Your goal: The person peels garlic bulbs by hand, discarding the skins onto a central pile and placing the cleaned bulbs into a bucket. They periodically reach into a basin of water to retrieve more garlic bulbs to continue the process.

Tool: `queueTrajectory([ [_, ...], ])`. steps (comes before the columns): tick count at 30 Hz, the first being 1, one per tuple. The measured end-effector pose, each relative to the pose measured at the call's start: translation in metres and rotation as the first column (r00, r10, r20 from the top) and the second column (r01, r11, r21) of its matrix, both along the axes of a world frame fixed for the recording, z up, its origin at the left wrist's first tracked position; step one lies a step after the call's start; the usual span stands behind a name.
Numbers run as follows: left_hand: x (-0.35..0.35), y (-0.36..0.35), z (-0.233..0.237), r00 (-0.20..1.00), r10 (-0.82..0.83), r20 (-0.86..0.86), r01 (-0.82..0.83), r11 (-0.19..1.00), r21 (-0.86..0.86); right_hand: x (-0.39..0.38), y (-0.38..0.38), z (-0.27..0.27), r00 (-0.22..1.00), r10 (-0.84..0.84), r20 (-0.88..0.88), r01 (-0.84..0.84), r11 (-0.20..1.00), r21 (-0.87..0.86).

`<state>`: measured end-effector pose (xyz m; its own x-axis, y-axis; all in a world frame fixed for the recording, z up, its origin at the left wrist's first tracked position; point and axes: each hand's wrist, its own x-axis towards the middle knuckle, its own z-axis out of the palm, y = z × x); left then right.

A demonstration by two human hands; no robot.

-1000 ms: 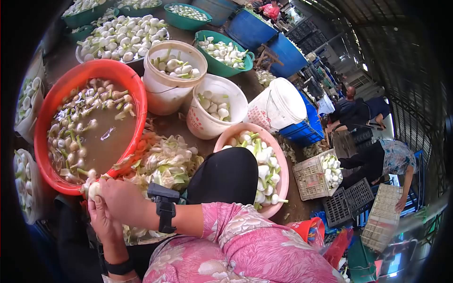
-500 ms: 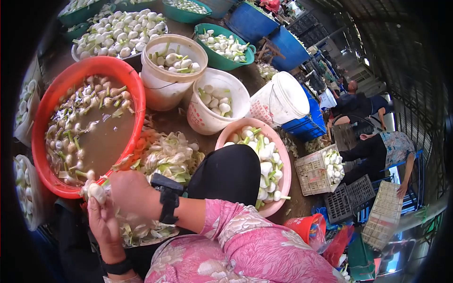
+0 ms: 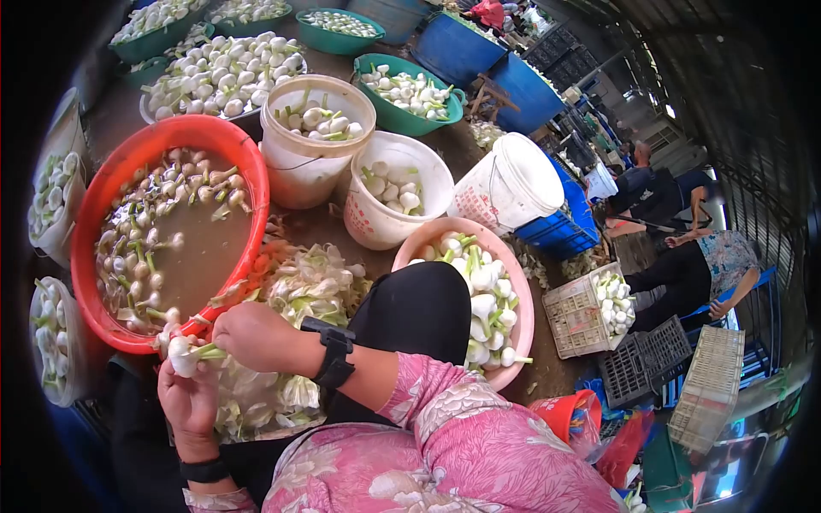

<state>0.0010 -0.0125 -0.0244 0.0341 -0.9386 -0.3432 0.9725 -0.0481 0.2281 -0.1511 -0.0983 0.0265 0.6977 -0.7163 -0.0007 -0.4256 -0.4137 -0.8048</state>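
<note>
A white garlic bulb [image 3: 183,356] with a short green stem is in my left hand [image 3: 190,402], near the rim of the red tub. The fingers of that hand hold the bulb from below. My right hand [image 3: 261,336], just to the right, has its curled fingers at the green stem. The red tub [image 3: 256,201] holds muddy water and several brownish unpeeled bulbs. Beneath my hands lies a heap of pale peeled skins [image 3: 312,286]. By my knee, a pink basin [image 3: 523,316] is filled with white bulbs.
White buckets [image 3: 291,175] of garlic stand behind the heap, beside a lidded bucket [image 3: 479,195]. Farther back are green basins [image 3: 406,122] and blue vats [image 3: 457,47]. At right, a person [image 3: 723,261] sits by a cream crate [image 3: 569,325] of bulbs.
My right hand, blurred before, now shows clearly at the stem. The bulb in my left hand has turned, and its green stem now points right. The seated person's arms have moved.
</note>
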Motion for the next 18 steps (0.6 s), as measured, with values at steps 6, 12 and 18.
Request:
queueTrajectory([
  [6,-0.011,-0.001,-0.001,0.835,0.027,0.55,0.059,0.989,-0.138,-0.003,0.015,0.003,0.996,-0.004,-0.093,-0.003,0.997,-0.073],
  [12,-0.017,0.007,0.005,0.786,-0.084,0.613,0.192,0.975,-0.114,0.0,0.0,-0.016,0.966,-0.253,-0.059,0.184,0.825,-0.534],
  [18,-0.014,0.006,0.006,0.841,-0.11,0.529,0.178,0.981,-0.078,0.004,-0.018,-0.032,0.817,-0.27,-0.51,0.195,0.961,-0.197],
])
